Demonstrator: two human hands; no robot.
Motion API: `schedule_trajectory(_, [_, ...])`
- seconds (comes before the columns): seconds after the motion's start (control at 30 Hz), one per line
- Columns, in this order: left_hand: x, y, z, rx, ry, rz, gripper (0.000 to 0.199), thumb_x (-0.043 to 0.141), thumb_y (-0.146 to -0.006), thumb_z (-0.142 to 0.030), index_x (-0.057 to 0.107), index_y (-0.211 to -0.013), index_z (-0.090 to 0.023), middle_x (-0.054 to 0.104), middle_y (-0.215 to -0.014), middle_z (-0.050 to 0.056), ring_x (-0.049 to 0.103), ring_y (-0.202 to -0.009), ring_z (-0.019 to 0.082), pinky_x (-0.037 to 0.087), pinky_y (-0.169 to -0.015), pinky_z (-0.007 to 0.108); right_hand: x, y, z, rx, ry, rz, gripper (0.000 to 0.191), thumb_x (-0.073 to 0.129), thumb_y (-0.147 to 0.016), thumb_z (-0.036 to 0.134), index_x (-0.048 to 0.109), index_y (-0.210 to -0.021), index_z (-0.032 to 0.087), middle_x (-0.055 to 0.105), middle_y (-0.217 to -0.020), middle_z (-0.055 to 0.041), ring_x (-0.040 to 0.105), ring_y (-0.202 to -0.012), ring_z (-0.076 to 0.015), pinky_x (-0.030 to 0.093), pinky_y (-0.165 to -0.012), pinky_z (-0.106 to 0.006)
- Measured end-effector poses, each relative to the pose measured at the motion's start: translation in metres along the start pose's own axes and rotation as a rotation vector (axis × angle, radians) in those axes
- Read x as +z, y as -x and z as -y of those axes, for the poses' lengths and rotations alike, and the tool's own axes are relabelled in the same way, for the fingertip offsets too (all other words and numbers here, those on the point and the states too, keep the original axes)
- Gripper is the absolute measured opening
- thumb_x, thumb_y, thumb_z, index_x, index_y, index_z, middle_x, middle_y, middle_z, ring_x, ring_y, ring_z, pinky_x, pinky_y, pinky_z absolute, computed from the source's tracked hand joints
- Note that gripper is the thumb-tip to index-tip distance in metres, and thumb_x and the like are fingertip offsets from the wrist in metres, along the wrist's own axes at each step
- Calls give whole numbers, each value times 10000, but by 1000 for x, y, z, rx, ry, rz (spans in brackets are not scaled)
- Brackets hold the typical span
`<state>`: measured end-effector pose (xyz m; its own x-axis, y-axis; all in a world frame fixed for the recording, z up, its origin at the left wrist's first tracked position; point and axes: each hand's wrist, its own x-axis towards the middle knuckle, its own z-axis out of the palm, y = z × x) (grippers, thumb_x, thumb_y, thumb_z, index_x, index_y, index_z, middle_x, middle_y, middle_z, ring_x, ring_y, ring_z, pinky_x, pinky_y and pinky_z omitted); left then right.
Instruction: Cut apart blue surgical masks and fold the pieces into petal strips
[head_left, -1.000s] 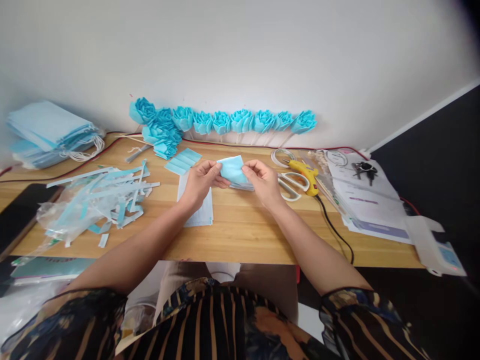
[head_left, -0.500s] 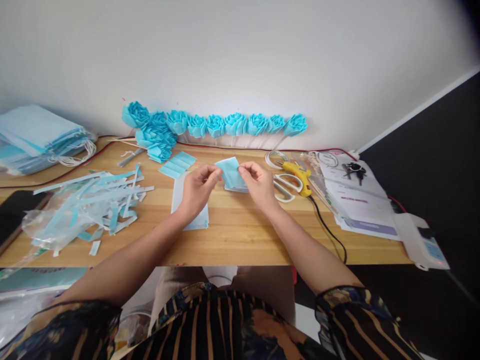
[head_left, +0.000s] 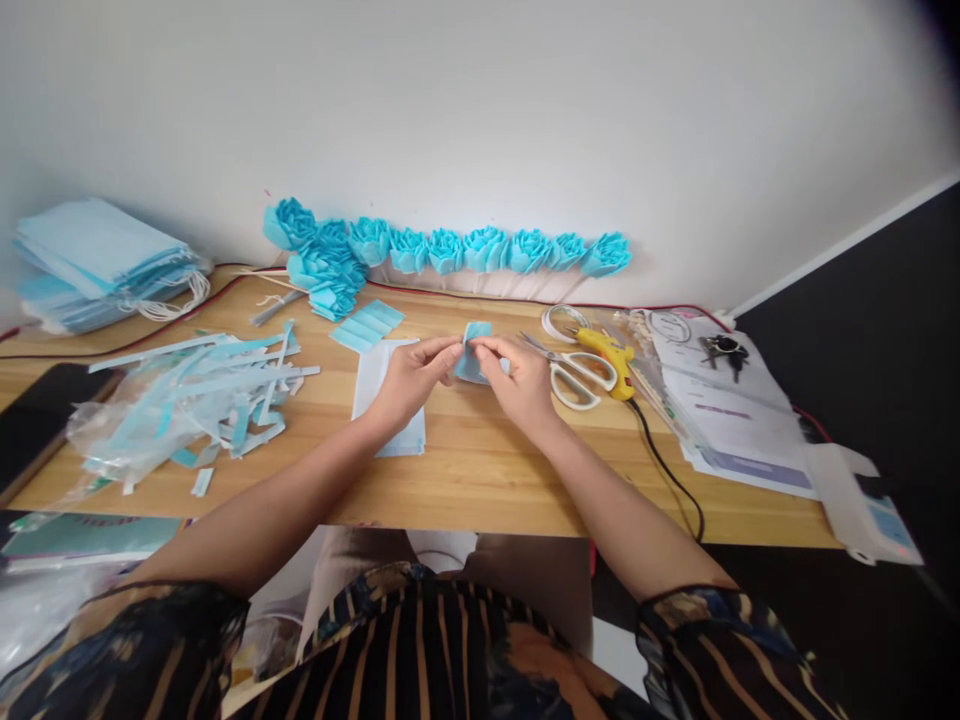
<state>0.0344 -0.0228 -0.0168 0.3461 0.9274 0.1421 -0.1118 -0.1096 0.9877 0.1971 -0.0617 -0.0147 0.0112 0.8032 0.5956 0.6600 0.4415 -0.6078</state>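
Observation:
Both of my hands meet over the middle of the wooden table (head_left: 480,480). Between their fingertips is a small blue piece of face-mask fabric (head_left: 478,329), gathered in the middle. My left hand (head_left: 412,380) pinches it from one side and my right hand (head_left: 521,380) from the other. Part of the fabric is hidden behind my fingers. Below my left hand lies a pale mask sheet (head_left: 401,441). A pleated blue fabric square (head_left: 367,325) rests just beyond it. White-handled scissors (head_left: 581,380) lie to the right of my right hand.
Blue fabric flowers (head_left: 484,248) line the wall. Cut strips (head_left: 225,380) and a plastic bag lie left, below a stack of masks (head_left: 105,250). At right are a yellow glue gun (head_left: 611,360), its cord, keys (head_left: 726,352), papers (head_left: 742,425) and a white power strip (head_left: 862,505).
My fingertips have come closer together, and the fabric that was spread flat between them is now gathered narrow. The whole view has shifted slightly, with the table things appearing further right.

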Motion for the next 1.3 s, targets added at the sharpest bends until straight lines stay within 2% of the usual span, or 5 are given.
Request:
schedule_trajectory(0.33, [-3, -6, 6, -22, 113, -56, 293, 796, -691, -423, 747, -793, -153, 744, -788, 32, 639, -726, 141, 506, -712, 257, -3, 0, 4, -103, 61, 22, 198, 529, -934, 250, 723, -972, 258, 670, -791, -31, 615, -782, -193, 493, -773, -361])
schedule_trajectory(0.47, [-3, -5, 6, -16, 71, -38, 243, 767, -719, -398, 738, -763, -161, 731, -757, 22, 624, -690, 136, 495, -679, 258, -8, -3, 2, -60, 24, -67, 215, 586, -899, 283, 677, -1093, 267, 691, -1035, -60, 616, -968, -226, 492, -872, -398])
schedule_trajectory(0.57, [-2, -3, 6, -14, 43, -22, 232, 757, -722, -386, 734, -766, -159, 721, -742, 24, 603, -646, 128, 476, -625, 253, -9, -5, 0, -4, -65, 12, 299, 623, -880, 326, 646, -1173, 271, 689, -1131, -58, 617, -1041, -227, 486, -923, -397])
schedule_trajectory(0.77, [1, 0, 2, 14, -98, 73, 292, 751, -719, -426, 720, -801, -148, 727, -770, 50, 630, -695, 157, 485, -620, 257, -5, -5, -1, 115, -99, 52, 156, 624, -875, 337, 687, -794, 220, 712, -805, -18, 625, -775, -173, 492, -752, -313])
schedule_trajectory(1.3, [-5, -2, 1, 54, -326, 128, 318, 630, -810, -432, 706, -655, -164, 715, -718, 33, 623, -711, 166, 478, -693, 265, -4, -6, -8, 199, -230, 4, 192, 573, -895, 340, 676, -819, 197, 704, -790, -12, 634, -743, -153, 482, -715, -282])
